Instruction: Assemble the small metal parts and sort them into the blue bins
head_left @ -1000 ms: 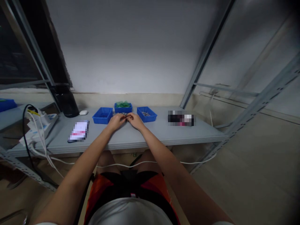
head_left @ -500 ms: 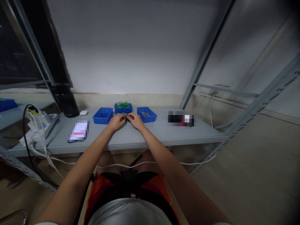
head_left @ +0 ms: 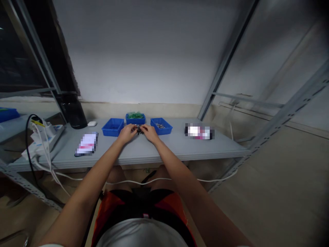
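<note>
My left hand [head_left: 127, 133] and my right hand [head_left: 149, 132] are close together over the middle of the grey table, fingers bent and closed at the small dark and metal parts [head_left: 139, 129] between them. What each holds is too small to make out. Behind my hands stands a blue tray [head_left: 135, 121] with green pieces [head_left: 135, 115] in it. To the left is a blue tray [head_left: 112, 127] in which nothing can be made out, and to the right a blue tray [head_left: 168, 130] with small metal parts [head_left: 160, 126].
A phone [head_left: 86, 143] lies at the left, near a white case [head_left: 92, 123], a black bottle [head_left: 74, 111] and a power strip [head_left: 42, 142] with cables. A blurred device [head_left: 199, 131] lies on the right of the table [head_left: 180, 147]. Metal posts frame both sides.
My hands have moved slightly apart, showing more of the dark parts between them. The device at the right now looks brighter.
</note>
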Demonstrator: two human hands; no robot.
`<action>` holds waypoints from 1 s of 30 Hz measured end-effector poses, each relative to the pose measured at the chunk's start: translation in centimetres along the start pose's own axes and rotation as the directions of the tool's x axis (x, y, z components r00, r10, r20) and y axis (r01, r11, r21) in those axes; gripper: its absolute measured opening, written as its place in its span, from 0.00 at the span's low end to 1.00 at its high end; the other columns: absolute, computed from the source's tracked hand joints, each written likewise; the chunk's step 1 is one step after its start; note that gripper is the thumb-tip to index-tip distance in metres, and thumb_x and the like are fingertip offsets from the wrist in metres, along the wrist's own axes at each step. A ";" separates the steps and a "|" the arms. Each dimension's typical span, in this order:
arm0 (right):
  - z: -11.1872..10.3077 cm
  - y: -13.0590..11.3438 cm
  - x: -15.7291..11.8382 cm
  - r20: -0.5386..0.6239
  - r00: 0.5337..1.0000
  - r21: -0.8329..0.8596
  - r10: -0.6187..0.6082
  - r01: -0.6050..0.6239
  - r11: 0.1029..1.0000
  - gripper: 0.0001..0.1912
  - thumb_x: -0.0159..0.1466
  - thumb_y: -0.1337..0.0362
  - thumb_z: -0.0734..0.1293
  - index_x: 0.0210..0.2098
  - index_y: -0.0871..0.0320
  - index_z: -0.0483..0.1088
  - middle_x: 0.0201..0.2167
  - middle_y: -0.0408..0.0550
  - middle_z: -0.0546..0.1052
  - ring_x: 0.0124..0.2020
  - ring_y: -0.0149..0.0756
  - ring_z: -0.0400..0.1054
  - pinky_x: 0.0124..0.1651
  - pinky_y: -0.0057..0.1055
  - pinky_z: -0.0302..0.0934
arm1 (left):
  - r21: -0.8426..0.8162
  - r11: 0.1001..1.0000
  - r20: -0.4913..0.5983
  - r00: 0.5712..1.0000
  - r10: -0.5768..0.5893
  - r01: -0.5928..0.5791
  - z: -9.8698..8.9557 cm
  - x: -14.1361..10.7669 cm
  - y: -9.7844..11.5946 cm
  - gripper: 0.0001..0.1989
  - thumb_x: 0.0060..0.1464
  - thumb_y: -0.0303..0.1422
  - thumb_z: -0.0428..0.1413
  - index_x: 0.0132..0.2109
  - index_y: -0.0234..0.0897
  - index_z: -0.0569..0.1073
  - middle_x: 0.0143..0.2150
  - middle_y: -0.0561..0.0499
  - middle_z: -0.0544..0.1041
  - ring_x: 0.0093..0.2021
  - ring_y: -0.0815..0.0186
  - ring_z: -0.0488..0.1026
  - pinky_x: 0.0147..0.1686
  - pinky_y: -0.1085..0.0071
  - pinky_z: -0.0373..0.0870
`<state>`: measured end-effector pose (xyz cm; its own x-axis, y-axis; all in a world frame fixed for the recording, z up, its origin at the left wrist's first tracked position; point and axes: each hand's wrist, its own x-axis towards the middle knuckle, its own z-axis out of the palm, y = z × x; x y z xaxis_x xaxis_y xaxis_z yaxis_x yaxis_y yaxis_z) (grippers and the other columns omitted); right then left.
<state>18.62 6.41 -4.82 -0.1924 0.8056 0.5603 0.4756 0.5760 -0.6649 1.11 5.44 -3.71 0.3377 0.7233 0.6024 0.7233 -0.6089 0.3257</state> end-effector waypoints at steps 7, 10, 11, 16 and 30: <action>-0.2 0.2 0.0 0.017 0.999 -0.048 -0.044 0.045 0.998 0.10 0.64 0.63 0.63 0.38 0.59 0.75 0.35 0.48 0.78 0.36 0.33 0.70 0.42 0.27 0.61 | 0.006 1.000 -0.012 1.000 0.019 -0.019 0.2 0.1 -0.3 0.13 0.60 0.34 0.50 0.45 0.34 0.75 0.40 0.44 0.76 0.38 0.63 0.72 0.40 0.68 0.69; -0.2 0.4 0.1 0.003 0.998 -0.076 -0.063 0.063 0.995 0.10 0.64 0.64 0.63 0.40 0.58 0.75 0.38 0.48 0.78 0.37 0.33 0.69 0.44 0.28 0.61 | 0.015 1.000 -0.006 1.000 0.017 -0.017 0.2 0.1 -0.3 0.14 0.60 0.35 0.49 0.45 0.34 0.76 0.39 0.45 0.76 0.37 0.63 0.72 0.40 0.68 0.69; -0.2 0.5 0.1 0.006 0.998 -0.085 -0.069 0.069 0.994 0.10 0.64 0.64 0.63 0.39 0.58 0.75 0.38 0.48 0.78 0.37 0.33 0.69 0.44 0.29 0.61 | 0.019 1.000 0.000 1.000 0.017 -0.017 0.2 0.1 -0.3 0.14 0.60 0.35 0.49 0.45 0.34 0.76 0.39 0.45 0.76 0.36 0.63 0.71 0.40 0.68 0.69; 0.0 0.5 0.1 0.045 0.997 -0.100 -0.063 0.067 0.993 0.08 0.63 0.66 0.64 0.37 0.59 0.75 0.35 0.49 0.78 0.35 0.33 0.69 0.42 0.28 0.60 | 0.041 0.999 0.016 1.000 0.020 -0.021 0.1 0.1 -0.3 0.14 0.60 0.34 0.49 0.45 0.33 0.76 0.39 0.44 0.76 0.37 0.63 0.71 0.40 0.68 0.68; 0.3 0.0 -0.4 0.155 0.984 -0.126 -0.085 0.105 0.987 0.09 0.63 0.67 0.63 0.36 0.60 0.75 0.29 0.46 0.76 0.28 0.30 0.65 0.36 0.26 0.56 | 0.031 0.998 0.049 0.997 0.059 -0.060 -0.1 0.1 0.2 0.13 0.61 0.34 0.49 0.45 0.33 0.76 0.40 0.45 0.76 0.40 0.62 0.72 0.43 0.67 0.67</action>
<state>18.47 6.10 -5.19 -0.3626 0.7657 0.5312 0.5571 0.6351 -0.5351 1.23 5.33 -3.53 0.4088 0.7015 0.5838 0.7202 -0.6408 0.2657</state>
